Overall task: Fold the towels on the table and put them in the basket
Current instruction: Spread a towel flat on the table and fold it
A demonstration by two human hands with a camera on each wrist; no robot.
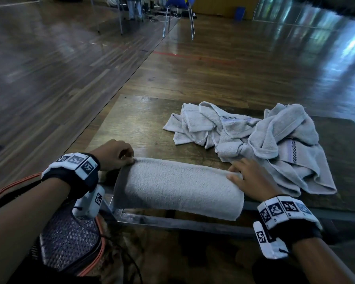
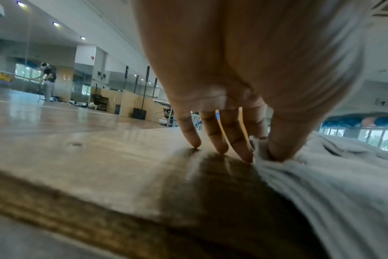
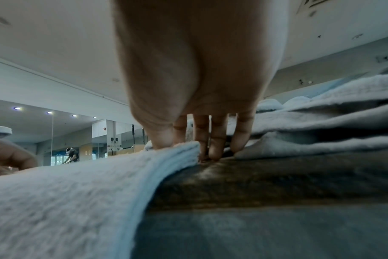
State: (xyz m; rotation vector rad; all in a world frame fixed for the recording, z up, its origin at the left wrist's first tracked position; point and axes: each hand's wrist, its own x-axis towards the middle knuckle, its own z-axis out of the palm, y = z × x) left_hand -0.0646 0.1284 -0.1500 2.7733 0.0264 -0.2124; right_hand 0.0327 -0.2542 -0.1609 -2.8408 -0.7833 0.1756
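Note:
A light grey towel (image 1: 180,187) lies across the near edge of the wooden table (image 1: 135,124), its front part hanging over the edge. My left hand (image 1: 119,155) pinches its far left corner between thumb and forefinger (image 2: 264,150), the other fingertips touching the wood. My right hand (image 1: 244,173) pinches the far right corner (image 3: 177,147) the same way. A crumpled heap of grey towels (image 1: 254,140) lies just behind my right hand. No basket shows in any view.
Bare wood lies left of the heap and beyond my left hand. A metal table frame (image 1: 172,221) runs under the near edge. A mesh bag with orange trim (image 1: 70,242) sits below my left arm. A blue chair (image 1: 178,15) stands far off.

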